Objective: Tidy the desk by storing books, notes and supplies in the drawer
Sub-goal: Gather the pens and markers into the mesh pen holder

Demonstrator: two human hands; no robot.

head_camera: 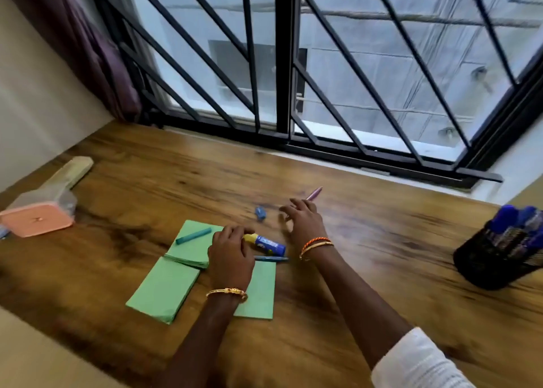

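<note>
Green note pads (176, 279) lie in three stacks on the wooden desk (367, 240), and everything else can be placed from them. A teal marker (194, 235) rests slantwise on the stack farthest from the person. Over that stack's right edge sits the left hand (230, 258), fingers curled round the yellow-capped end of a blue glue stick (266, 243) whose body sticks out to the right of the pads. Just nearer the person than the glue stick, a blue pen (271, 259) lies across the top of the rightmost pad, its left part hidden beneath the hand.

Beyond the pads, toward the window grille (282, 64), a small blue object (260, 213) — too blurred to name — sits on bare wood. Right of it the right hand (304, 221) is spread with fingers loosely extended, holding nothing I can make out; a pink pen (313, 194) lies just past its fingertips, and whether they touch it cannot be told.

Far left of the pads stands a peach-coloured lidded box (36, 218) with a pale pouch (69, 171) behind it. Far right of them — well apart — is a black mesh pen holder (496, 258) filled with blue-capped markers.
</note>
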